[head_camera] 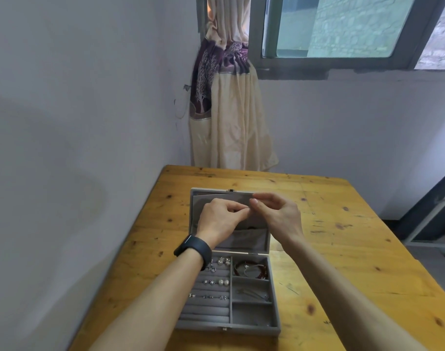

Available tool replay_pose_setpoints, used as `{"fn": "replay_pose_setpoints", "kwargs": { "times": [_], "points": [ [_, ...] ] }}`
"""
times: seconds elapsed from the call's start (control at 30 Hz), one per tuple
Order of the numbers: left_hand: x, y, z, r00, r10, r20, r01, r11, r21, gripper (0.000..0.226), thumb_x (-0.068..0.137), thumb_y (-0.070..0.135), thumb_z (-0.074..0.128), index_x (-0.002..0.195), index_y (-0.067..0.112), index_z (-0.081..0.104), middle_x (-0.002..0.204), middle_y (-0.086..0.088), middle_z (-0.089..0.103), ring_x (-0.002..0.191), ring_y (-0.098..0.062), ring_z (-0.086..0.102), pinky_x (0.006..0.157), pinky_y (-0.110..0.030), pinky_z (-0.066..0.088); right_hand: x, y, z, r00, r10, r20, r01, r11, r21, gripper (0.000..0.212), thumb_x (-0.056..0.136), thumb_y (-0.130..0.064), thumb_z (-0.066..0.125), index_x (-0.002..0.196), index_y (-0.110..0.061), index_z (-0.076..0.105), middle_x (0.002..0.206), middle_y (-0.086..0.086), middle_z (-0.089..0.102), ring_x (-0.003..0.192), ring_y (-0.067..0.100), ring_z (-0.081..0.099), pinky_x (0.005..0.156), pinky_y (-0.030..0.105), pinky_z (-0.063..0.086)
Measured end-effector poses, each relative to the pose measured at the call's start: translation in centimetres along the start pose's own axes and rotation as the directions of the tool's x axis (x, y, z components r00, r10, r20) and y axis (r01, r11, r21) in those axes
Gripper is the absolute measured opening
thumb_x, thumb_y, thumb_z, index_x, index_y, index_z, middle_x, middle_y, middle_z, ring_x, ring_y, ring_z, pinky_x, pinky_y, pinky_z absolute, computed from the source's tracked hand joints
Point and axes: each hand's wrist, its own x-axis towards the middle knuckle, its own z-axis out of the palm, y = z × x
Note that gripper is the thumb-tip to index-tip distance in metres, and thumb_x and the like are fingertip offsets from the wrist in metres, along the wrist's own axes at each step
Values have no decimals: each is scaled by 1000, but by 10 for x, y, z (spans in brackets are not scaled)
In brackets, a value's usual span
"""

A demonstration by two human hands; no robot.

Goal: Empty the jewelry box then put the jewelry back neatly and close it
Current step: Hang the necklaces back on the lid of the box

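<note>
Grey velvet jewelry box (226, 328) sat open on the knotty yellow pine table (343, 249), its lid (216, 192) tipped back away from me, clasp at the far edge. My left hand (220, 219), with a black wristband watch (193, 248) on the wrist, and my right hand (279, 214) were both up in front of the lid's inner face, thumb and forefinger tips of each meeting at one spot. Both pinched a small item, probably jewelry, but it was too tiny to make out between the fingertips. The other fingers were loosely curled. In the tray, the ring rolls on the left held pearl and silver studs (223, 282). A dark red bead bracelet (251, 268) lay in the far right compartment, and a thin silver piece (251, 293) in the one just nearer me. A cream and purple curtain (229, 122) hung past the table's far edge beside a grey-framed window (343, 26).
</note>
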Motion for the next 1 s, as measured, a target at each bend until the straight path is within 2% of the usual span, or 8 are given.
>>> {"fn": "replay_pose_setpoints", "kwargs": {
  "times": [0.17, 0.4, 0.53, 0.63, 0.73, 0.87, 1.0],
  "points": [
    [1, -2, -8, 999, -22, -35, 21, 999, -26, 16, 80, 51, 76, 87, 37, 80, 86, 22, 74, 91, 7, 64, 81, -17, 50, 0, 7, -4, 1000, -16, -5, 16, 999, -28, 13, 84, -25, 79, 97, -23, 78, 88, -10, 77, 88, 0, 71, 85, 25, 57],
    [1, -6, -9, 998, -31, -49, 27, 997, -66, 11, 83, 45, 76, 87, 36, 79, 83, 24, 73, 89, 8, 64, 79, -15, 49, -1, 11, -5, 998, -52, -16, 52, 998, -38, 13, 84, -22, 80, 97, -21, 77, 89, -9, 77, 87, 1, 71, 82, 20, 56],
    [3, -4, -8, 994, -65, -85, 52, 988, -146, 6, 85, 40, 74, 83, 36, 78, 82, 24, 73, 88, 9, 64, 73, -10, 44, 0, 13, -5, 997, -83, 0, 82, 986, -146, 16, 86, -21, 77, 102, -20, 76, 91, -11, 75, 85, -3, 69, 78, 13, 53],
    [6, -1, -7, 988, -94, -119, 73, 983, -170, 10, 87, 38, 72, 85, 30, 78, 83, 19, 73, 86, 4, 64, 68, -12, 42, -1, 12, -3, 989, -137, 64, 150, 943, -299, 20, 90, -18, 72, 110, -22, 74, 96, -10, 74, 87, -1, 68, 80, 13, 52],
    [8, 1, -5, 984, -78, -159, 67, 995, -73, 15, 89, 42, 69, 87, 29, 77, 76, 16, 69, 78, 0, 62, 62, -15, 41, -2, 10, 0, 978, -189, 90, 209, 885, -415, 20, 93, -16, 66, 110, -19, 75, 98, -5, 75, 88, 6, 68, 84, 23, 55],
    [6, 4, -2, 972, 5, -235, 22, 994, 110, 21, 90, 50, 62, 89, 33, 74, 68, 12, 63, 68, -3, 59, 53, -22, 39, -2, 12, 2, 947, -314, 72, 303, 790, -533, 17, 93, -14, 63, 103, -18, 75, 94, -2, 72, 80, 12, 64, 72, 28, 52],
    [4, 11, 1, 964, 92, -248, -34, 973, 228, 24, 92, 54, 58, 96, 36, 73, 76, 14, 65, 74, -8, 61, 55, -23, 43, -4, 16, 3, 918, -384, 101, 358, 689, -631, 18, 96, -14, 57, 103, -17, 73, 97, 4, 68, 81, 22, 64, 68, 36, 53]
  ]
}}
